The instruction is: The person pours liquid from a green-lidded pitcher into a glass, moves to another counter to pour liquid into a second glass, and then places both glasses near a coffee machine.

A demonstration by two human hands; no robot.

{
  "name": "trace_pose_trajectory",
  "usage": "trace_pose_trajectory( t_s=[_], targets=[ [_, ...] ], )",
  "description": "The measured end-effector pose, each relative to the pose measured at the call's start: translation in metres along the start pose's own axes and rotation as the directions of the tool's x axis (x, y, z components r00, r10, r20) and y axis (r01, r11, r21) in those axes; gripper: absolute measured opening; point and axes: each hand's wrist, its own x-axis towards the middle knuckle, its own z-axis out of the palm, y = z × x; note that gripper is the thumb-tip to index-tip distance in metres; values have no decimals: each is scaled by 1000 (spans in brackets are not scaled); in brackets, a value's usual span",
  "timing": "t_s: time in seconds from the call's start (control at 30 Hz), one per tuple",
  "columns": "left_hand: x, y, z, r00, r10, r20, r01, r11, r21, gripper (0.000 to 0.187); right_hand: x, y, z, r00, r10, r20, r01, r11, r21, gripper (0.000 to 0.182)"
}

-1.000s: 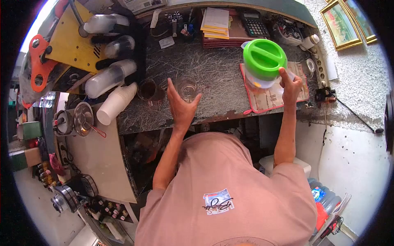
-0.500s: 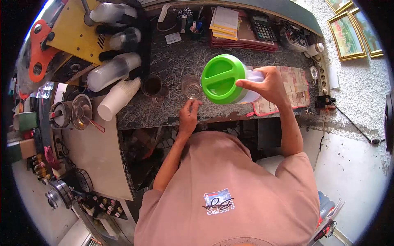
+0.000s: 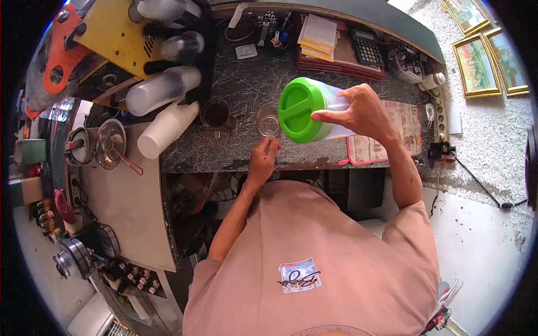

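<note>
My right hand (image 3: 363,113) is closed round the handle of a plastic pitcher (image 3: 335,101) with a bright green lid (image 3: 301,110). The pitcher is tilted, its lid end leaning left towards a clear cup (image 3: 268,119) on the counter. Whether liquid is flowing cannot be made out. Just in front of the cup, my left hand (image 3: 263,157) rests at the counter's edge with its fingers curled together; nothing shows in them. Left of the clear cup stands a dark-filled cup (image 3: 216,114).
Stacked paper cups (image 3: 168,130) lie to the left beside a yellow machine (image 3: 120,36) with plastic cups. A metal strainer (image 3: 112,147) sits further left. A patterned cloth (image 3: 386,137), a calculator (image 3: 367,47) and red folders (image 3: 342,64) occupy the right and back of the counter (image 3: 241,84).
The view has shifted slightly, so most things appear a little to the right. The pitcher seems tipped a little further left. My left hand stays by the clear cup.
</note>
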Motion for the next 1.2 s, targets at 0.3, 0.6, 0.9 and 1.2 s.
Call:
trace_pose_trajectory(
  t_s=[0.3,0.6,0.9,1.2],
  targets=[
    [-1,-10,3,999,51,8,-51,999,19,26,7,-9,3,998,-59,-32,56,993,-103,76],
    [-1,-4,3,997,71,-11,-70,997,27,24,8,-14,-1,997,-68,28,72,987,-147,58],
    [-2,-9,5,993,118,-23,-118,993,9,25,8,-16,-4,997,-79,26,82,981,-176,59],
    [-1,-8,4,994,110,-17,-110,994,27,25,11,-17,-6,997,-62,43,69,978,-195,60]
  ],
)
